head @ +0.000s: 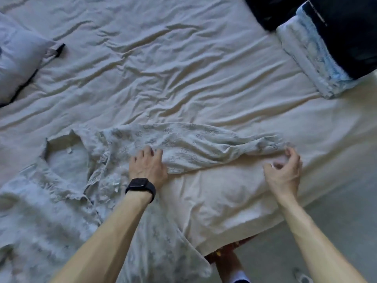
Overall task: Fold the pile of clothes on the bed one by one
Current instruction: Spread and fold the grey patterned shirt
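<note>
A pale patterned shirt lies spread on the bed, collar toward the left, one sleeve stretched out to the right. My left hand, with a black watch on the wrist, presses flat on the sleeve near the shoulder. Near the sleeve's cuff end hovers my right hand, its fingers loosely curled; they are blurred and seem to hold nothing.
A wrinkled light sheet covers the bed. A stack of folded clothes, dark on top and light blue beneath, sits at the far right. A pillow lies at the far left. The bed's edge and the floor are at the lower right.
</note>
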The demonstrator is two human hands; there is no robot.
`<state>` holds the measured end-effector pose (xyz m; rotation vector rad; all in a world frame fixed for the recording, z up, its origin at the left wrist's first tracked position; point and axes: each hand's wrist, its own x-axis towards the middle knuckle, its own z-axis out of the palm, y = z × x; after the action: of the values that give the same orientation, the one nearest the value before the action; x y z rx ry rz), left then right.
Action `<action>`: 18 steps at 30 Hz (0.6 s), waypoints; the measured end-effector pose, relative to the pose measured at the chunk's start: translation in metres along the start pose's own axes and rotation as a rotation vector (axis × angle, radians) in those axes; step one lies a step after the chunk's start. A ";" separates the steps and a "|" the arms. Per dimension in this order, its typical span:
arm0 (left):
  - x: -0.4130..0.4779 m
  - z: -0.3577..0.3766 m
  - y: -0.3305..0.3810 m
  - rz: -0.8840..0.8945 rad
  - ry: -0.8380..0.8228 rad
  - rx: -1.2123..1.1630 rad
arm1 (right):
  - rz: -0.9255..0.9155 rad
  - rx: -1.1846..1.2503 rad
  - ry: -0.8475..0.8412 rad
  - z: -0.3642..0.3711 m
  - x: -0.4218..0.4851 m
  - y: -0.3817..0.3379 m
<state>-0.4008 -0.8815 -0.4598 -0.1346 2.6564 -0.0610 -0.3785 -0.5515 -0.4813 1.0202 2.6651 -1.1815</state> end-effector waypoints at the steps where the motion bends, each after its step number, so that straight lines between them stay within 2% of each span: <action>1: 0.014 -0.006 0.019 0.059 -0.002 -0.042 | 0.091 0.067 -0.035 -0.002 0.009 -0.002; 4: 0.047 -0.020 0.077 0.222 -0.008 -0.140 | 0.493 0.369 -0.238 -0.005 0.038 -0.022; 6: 0.063 -0.027 0.112 0.313 -0.031 -0.156 | 0.635 0.466 -0.308 -0.001 0.059 -0.034; 9: 0.083 -0.039 0.151 0.357 -0.133 -0.081 | 0.522 0.455 -0.251 0.007 0.086 -0.036; 11: 0.094 -0.046 0.164 0.371 -0.109 -0.041 | 0.434 0.627 -0.237 0.001 0.098 -0.043; 14: 0.107 -0.058 0.169 0.241 -0.060 -0.348 | 0.372 0.821 -0.182 -0.017 0.116 -0.045; 16: 0.119 -0.064 0.172 0.240 -0.142 -0.346 | 0.381 0.778 -0.093 -0.024 0.122 -0.035; 18: 0.130 -0.066 0.181 0.277 -0.269 -0.260 | 0.404 0.582 -0.053 -0.029 0.119 -0.030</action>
<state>-0.5617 -0.7136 -0.4730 0.1330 2.3783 0.3681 -0.4831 -0.4808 -0.4772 1.4745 1.9553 -1.8750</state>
